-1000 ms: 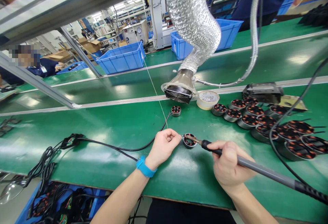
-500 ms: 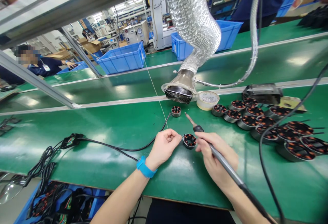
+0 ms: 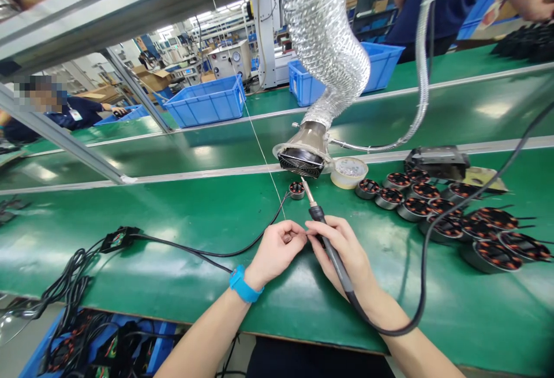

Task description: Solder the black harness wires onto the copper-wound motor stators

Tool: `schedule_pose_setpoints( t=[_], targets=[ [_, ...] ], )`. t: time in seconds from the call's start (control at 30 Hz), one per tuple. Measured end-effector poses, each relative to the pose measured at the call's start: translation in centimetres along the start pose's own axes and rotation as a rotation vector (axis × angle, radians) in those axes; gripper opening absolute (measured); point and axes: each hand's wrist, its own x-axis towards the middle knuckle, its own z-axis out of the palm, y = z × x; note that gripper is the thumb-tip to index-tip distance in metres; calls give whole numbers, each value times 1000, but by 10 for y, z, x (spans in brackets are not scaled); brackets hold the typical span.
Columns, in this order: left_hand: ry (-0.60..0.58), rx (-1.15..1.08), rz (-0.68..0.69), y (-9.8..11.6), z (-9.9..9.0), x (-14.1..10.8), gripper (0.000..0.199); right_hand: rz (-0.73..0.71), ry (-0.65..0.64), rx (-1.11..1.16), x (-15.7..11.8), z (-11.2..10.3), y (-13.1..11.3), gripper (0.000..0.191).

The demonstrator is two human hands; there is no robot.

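My right hand (image 3: 346, 251) is wrapped round a soldering iron (image 3: 331, 248), its tip pointing away from me beside a small wound motor stator (image 3: 296, 190). The thumb and finger of my left hand (image 3: 277, 251) are pinched together. A thin solder wire (image 3: 272, 179) hanging from above runs down to that hand. The fingertips of both hands meet over a second stator, now almost wholly hidden by my right hand. One black cable (image 3: 255, 245) reaches the far stator; another passes under my left wrist.
Several stators (image 3: 413, 208) stand at the right beside the iron's cord (image 3: 426, 274). A round tub (image 3: 348, 173) sits by the fume extractor hood (image 3: 303, 156). A small circuit board (image 3: 119, 239) with cables lies left. A blue bin (image 3: 167, 337) is below the bench edge. Co-workers are across the line.
My right hand has moved left to meet my left fingertips, covering the near stator. The iron has turned more upright, its tip now nearer the far stator. My left hand has barely moved.
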Motion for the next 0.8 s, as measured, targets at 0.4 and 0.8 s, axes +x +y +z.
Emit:
schedule_pose_setpoints(
  t=[0.4,0.8],
  targets=[
    [-180,15,-202,7,-4,0,27,21,61,-58,-16,-4,-6,34],
    [-108,-168,-251,3,-3,4,35,69,76,-98,-28,-3,-6,40]
  ],
)
